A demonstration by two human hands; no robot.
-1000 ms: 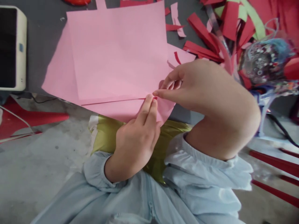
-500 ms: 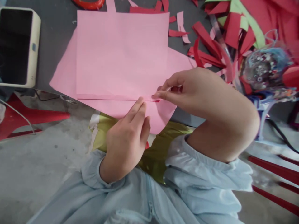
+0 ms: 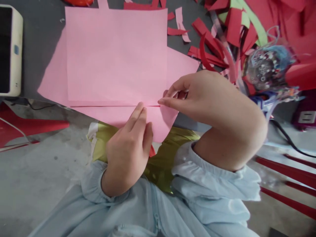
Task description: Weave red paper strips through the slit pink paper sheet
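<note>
A rectangular pink sheet of paper (image 3: 116,52) lies over a larger pink sheet (image 3: 55,70), whose near part hangs past the table edge. Along the upper sheet's near edge runs a narrow fold-like band, with a thin dark red line under it. My left hand (image 3: 128,151) rests its outstretched fingertips on that edge, right of its middle. Close to the near right corner, my right hand (image 3: 187,93) pinches the edge between thumb and index finger. Its other fingers are curled and partly hidden.
Red and pink paper scraps (image 3: 209,42) lie at the back right, with a green strip (image 3: 254,19) among them. A clear container of small beads (image 3: 265,67) stands beyond my right forearm. At the left is a white-framed device (image 3: 16,49). A red stool (image 3: 32,123) stands below.
The whole view has shifted, so the papers and both hands appear farther left. Less red shows under the sheet's edge by my right fingertips. Both hands keep nearly the same pose.
</note>
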